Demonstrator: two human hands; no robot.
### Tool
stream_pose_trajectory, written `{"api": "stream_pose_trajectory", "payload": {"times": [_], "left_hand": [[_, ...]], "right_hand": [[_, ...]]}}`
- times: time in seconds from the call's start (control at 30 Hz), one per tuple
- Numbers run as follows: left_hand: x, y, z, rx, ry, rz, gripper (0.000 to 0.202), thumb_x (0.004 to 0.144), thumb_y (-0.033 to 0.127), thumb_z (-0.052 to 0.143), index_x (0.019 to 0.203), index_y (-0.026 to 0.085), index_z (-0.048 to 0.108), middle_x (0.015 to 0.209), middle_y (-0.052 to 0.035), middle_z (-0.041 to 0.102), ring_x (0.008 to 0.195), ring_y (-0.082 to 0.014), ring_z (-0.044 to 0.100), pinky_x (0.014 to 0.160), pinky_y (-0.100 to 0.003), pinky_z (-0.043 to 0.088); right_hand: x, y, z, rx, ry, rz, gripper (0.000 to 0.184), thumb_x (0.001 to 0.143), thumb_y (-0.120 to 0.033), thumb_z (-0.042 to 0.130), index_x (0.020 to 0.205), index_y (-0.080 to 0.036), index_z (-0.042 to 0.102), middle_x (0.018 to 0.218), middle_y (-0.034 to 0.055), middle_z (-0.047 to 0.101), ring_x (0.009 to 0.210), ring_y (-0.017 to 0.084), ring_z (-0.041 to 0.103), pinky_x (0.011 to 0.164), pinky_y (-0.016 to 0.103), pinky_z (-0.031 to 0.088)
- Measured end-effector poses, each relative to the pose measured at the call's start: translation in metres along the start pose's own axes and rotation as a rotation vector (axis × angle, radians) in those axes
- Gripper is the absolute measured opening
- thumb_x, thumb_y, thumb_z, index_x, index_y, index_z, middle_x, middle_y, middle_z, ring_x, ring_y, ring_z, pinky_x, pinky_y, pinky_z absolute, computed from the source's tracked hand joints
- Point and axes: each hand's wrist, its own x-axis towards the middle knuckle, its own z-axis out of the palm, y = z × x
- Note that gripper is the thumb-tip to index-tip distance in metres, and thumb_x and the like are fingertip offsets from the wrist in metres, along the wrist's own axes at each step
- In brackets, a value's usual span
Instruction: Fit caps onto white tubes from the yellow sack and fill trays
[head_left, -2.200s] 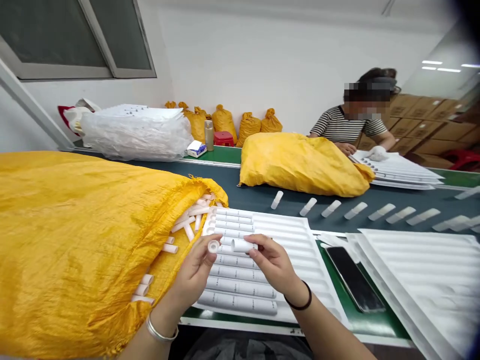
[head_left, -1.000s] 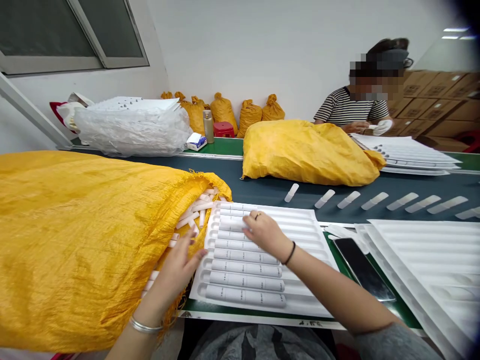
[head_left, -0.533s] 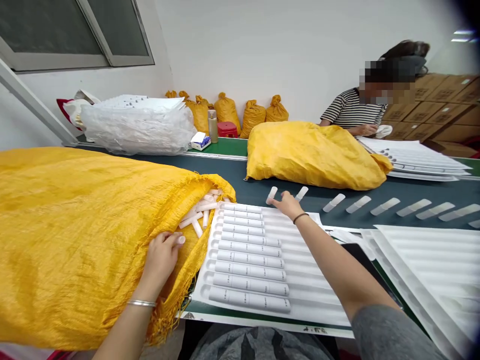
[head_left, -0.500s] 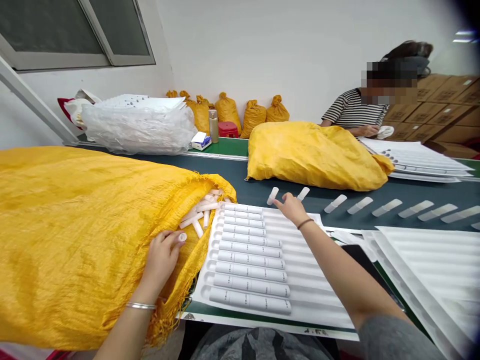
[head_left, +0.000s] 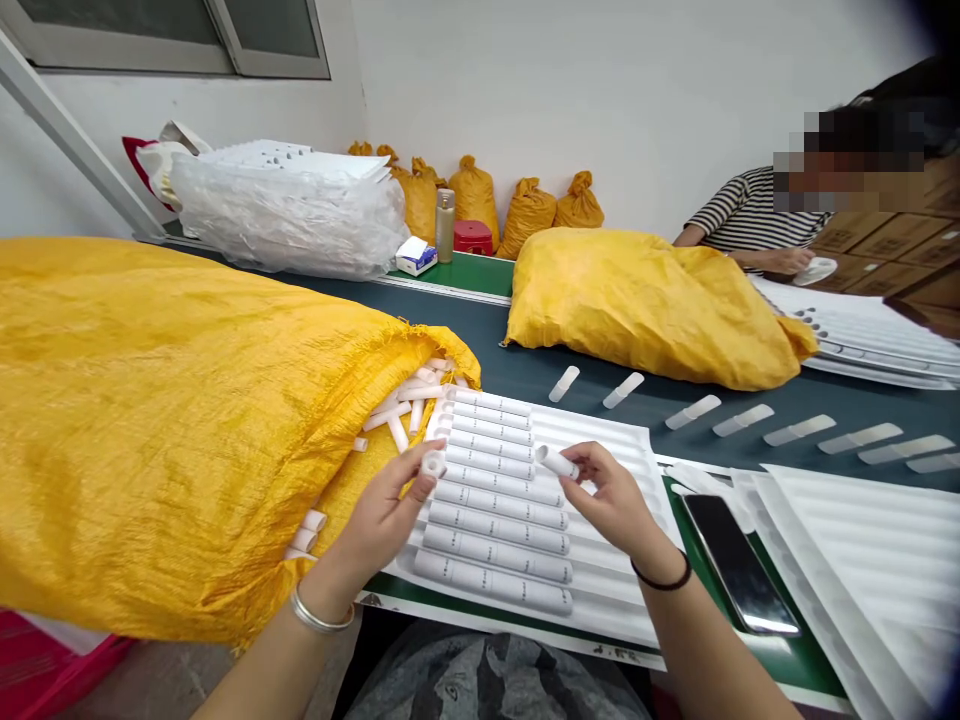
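My left hand [head_left: 386,510] pinches a white hollow tube [head_left: 433,464] by its end, which faces me; most of its length is hidden. Between the fingers of my right hand [head_left: 611,495] is a short white tube [head_left: 556,460], its open end pointing left. Both hands hover over a white ridged tray [head_left: 600,590]. In the tray's grooves lie several printed white tubes [head_left: 491,580], those at the far end shorter than the near ones. Beside my left hand, loose white tubes [head_left: 397,430] spill from the mouth of a large yellow woven sack [head_left: 187,400].
Several clear-ended pieces [head_left: 694,412] line the dark conveyor belt [head_left: 465,325]. Another yellow sack [head_left: 645,305] lies across it. A phone [head_left: 739,565] and stacked trays [head_left: 862,560] are at right. Opposite, a person in a striped top [head_left: 757,210] works with a white item.
My right hand has drawn back from the belt to above the tray and now holds a short tube; a piece stands on the belt where it was. My left hand has moved right, off the sack.
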Motion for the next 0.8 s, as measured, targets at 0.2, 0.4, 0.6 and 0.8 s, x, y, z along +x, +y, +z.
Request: {"api": "stream_pose_trajectory", "payload": {"times": [0.2, 0.4, 0.6, 0.8], "left_hand": [[0.002, 0.024, 0.011, 0.396, -0.181, 0.228, 0.040, 0.094, 0.030, 0.049, 0.133, 0.026, 0.050, 0.107, -0.0065, 0.064, 0.100, -0.0191, 0.057, 0.088, -0.035, 0.046], [0.000, 0.035, 0.009, 0.544, -0.215, 0.267, 0.045, 0.093, 0.034, 0.050, 0.135, 0.021, 0.045, 0.108, -0.0073, 0.066, 0.098, -0.0202, 0.059, 0.085, -0.036, 0.048], [0.001, 0.032, -0.002, 0.485, -0.126, 0.118, 0.038, 0.091, 0.035, 0.051, 0.125, 0.019, 0.054, 0.119, -0.0104, 0.062, 0.111, -0.0230, 0.057, 0.095, -0.036, 0.046], [0.000, 0.031, -0.001, 0.416, -0.096, 0.168, 0.028, 0.090, 0.029, 0.053, 0.116, 0.020, 0.059, 0.106, -0.0089, 0.066, 0.100, -0.0213, 0.061, 0.087, -0.032, 0.049]], "right_hand": [[-0.001, -0.056, 0.015, 0.236, -0.098, -0.414, 0.030, 0.092, -0.018, 0.049, 0.121, -0.025, 0.053, 0.106, 0.0065, 0.063, 0.097, 0.017, 0.059, 0.083, 0.032, 0.050], [0.003, -0.072, 0.011, 0.093, -0.221, -0.617, 0.039, 0.090, -0.011, 0.050, 0.127, -0.022, 0.051, 0.110, 0.0096, 0.060, 0.104, 0.018, 0.057, 0.088, 0.033, 0.050], [0.002, -0.062, 0.010, 0.108, -0.071, -0.509, 0.034, 0.093, -0.017, 0.050, 0.126, -0.025, 0.050, 0.114, 0.0085, 0.062, 0.107, 0.019, 0.058, 0.092, 0.035, 0.049], [0.004, -0.057, 0.014, 0.172, -0.106, -0.266, 0.030, 0.092, -0.037, 0.052, 0.118, -0.023, 0.058, 0.090, 0.0050, 0.066, 0.074, 0.016, 0.061, 0.068, 0.028, 0.052]]}}
